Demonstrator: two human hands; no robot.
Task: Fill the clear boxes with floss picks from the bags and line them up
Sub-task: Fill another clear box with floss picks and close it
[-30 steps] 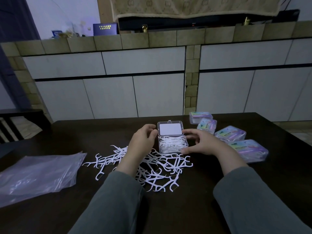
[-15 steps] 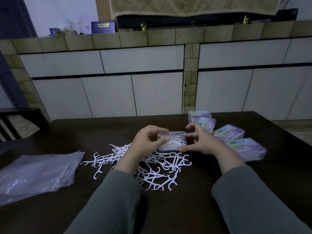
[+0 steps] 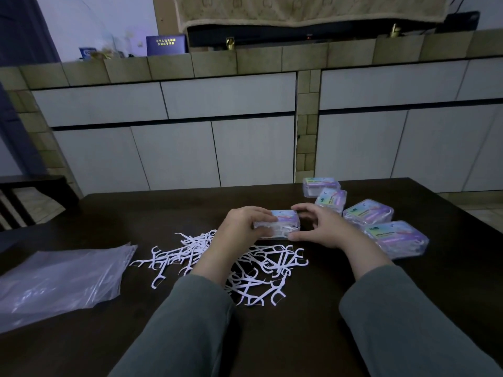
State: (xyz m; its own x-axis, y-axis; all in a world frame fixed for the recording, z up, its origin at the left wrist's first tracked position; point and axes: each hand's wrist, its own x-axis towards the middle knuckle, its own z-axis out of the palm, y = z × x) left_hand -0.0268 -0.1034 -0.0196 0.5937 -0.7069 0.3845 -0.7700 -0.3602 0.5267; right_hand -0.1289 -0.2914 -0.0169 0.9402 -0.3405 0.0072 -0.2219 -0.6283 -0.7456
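A clear box full of white floss picks sits on the dark table, lid down, its colourful label facing up. My left hand grips its left end, fingers curled over the lid. My right hand holds its right end between thumb and fingers. A heap of loose white floss picks lies just in front of the box, partly hidden under my left forearm. Several closed, labelled boxes stand in a row to the right.
Flattened clear plastic bags lie at the left of the table. A dark chair stands beyond the table's left corner. White cabinet fronts and a tiled counter run behind the table's far edge.
The box's lid, upright a second ago, has swung down and shut. Both hands have closed in on the box's ends.
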